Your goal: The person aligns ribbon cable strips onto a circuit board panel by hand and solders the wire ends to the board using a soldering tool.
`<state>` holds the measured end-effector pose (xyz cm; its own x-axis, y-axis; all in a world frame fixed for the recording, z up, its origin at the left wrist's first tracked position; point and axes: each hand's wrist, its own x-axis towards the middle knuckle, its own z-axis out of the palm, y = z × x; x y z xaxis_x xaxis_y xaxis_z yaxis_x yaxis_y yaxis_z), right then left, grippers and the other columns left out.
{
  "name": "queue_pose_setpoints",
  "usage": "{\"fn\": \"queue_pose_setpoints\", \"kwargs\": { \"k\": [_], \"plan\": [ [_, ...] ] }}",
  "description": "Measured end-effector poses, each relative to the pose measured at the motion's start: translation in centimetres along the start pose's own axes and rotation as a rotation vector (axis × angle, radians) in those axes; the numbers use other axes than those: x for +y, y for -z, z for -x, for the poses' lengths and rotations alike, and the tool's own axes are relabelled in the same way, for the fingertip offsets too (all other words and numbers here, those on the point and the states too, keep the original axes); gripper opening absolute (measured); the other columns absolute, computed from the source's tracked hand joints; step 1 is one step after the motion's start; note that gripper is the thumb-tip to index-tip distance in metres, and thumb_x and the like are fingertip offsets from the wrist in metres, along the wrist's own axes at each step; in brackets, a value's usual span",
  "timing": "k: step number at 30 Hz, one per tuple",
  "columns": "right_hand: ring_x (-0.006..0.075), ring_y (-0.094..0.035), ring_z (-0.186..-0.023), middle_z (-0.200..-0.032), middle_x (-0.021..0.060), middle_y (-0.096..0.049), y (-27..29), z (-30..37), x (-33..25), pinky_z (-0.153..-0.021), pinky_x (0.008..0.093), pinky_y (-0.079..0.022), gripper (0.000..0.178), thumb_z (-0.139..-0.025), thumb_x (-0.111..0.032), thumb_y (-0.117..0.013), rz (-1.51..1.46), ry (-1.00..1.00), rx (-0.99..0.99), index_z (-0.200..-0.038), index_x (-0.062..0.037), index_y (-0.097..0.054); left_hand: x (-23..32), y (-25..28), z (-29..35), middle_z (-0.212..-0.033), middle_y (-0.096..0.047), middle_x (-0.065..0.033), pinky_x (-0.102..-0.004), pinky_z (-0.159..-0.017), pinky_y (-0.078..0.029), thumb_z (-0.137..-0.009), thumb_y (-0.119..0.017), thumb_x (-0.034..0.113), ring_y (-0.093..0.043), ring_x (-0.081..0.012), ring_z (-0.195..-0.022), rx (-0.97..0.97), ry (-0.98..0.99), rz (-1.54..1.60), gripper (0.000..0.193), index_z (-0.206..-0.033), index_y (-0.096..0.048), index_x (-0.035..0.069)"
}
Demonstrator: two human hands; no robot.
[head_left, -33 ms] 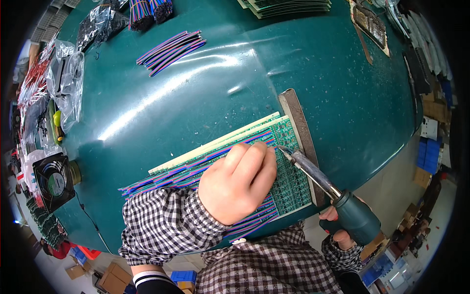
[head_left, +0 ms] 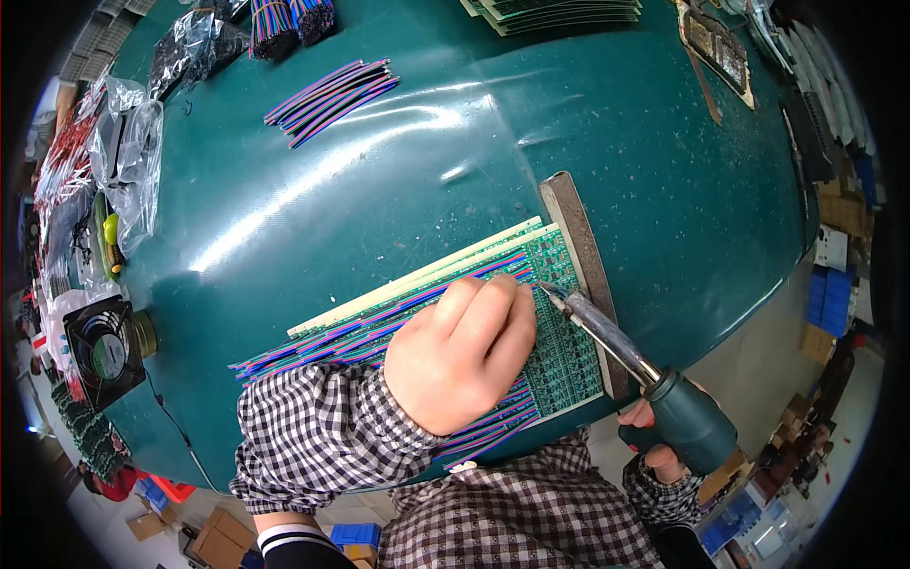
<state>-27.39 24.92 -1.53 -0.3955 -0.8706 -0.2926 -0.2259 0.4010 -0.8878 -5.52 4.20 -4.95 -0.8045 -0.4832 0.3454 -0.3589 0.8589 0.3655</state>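
Note:
My left hand (head_left: 462,351) lies over a green circuit board panel (head_left: 555,365), its fingers closed in a pinch at the end of a striped ribbon wire (head_left: 474,272). The fingertips are partly hidden beneath the hand. More ribbon wires in blue, pink and black run leftward across the panel. In my right hand (head_left: 666,463) is a soldering iron (head_left: 692,422) with a thick dark green handle, gripped from below. Its tip meets the board just right of my left fingertips. Against the panel's right edge stands a worn brown bar (head_left: 580,247).
Loose ribbon wires (head_left: 332,100) lie farther back on the green table mat (head_left: 398,190). Stacked circuit boards (head_left: 555,14) are at the back edge. A small black fan (head_left: 100,353) stands at left, near plastic bags (head_left: 128,161). A metal-framed block (head_left: 716,57) sits at back right.

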Motion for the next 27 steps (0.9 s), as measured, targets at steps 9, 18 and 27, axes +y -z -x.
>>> {"fn": "queue_pose_setpoints", "kwargs": {
  "k": [9, 18, 27],
  "plan": [
    [0.0247, -0.075, -0.081, -0.087, -0.0001, -0.079, 0.16, 0.56, 0.67, -0.081, 0.0405, -0.059, 0.064, -0.072, -0.071, -0.084, 0.025, 0.026, 0.011, -0.093, -0.0111, -0.082, 0.01, -0.15, 0.03, -0.106, -0.063, -0.0112, -0.0295, -0.068, -0.056, -0.074, -0.069, 0.009, -0.064, -0.0209, -0.088, 0.014, 0.000, -0.013, 0.037, -0.108, -0.070, -0.003],
    [0.0241, -0.075, -0.080, -0.087, 0.0004, -0.079, -0.04, 0.27, 0.47, -0.080, 0.0393, -0.058, 0.064, -0.071, -0.071, -0.084, 0.011, 0.014, 0.015, -0.092, -0.0107, -0.081, 0.00, 0.01, -0.09, -0.106, -0.062, -0.0110, -0.0298, -0.070, -0.056, -0.076, -0.069, 0.009, -0.064, -0.0211, -0.090, 0.000, 0.013, 0.010, 0.035, -0.108, -0.070, -0.003],
    [0.0226, -0.074, -0.077, -0.085, 0.0007, -0.079, -0.04, 0.55, 0.74, -0.078, 0.0381, -0.057, 0.066, -0.075, -0.073, -0.081, 0.025, 0.064, 0.032, -0.092, -0.0095, -0.080, 0.06, 0.09, -0.07, -0.107, -0.063, -0.0114, -0.0301, -0.072, -0.056, -0.074, -0.070, 0.009, -0.063, -0.0216, -0.090, 0.000, 0.016, 0.009, 0.035, -0.108, -0.070, -0.003]
  ]
}}
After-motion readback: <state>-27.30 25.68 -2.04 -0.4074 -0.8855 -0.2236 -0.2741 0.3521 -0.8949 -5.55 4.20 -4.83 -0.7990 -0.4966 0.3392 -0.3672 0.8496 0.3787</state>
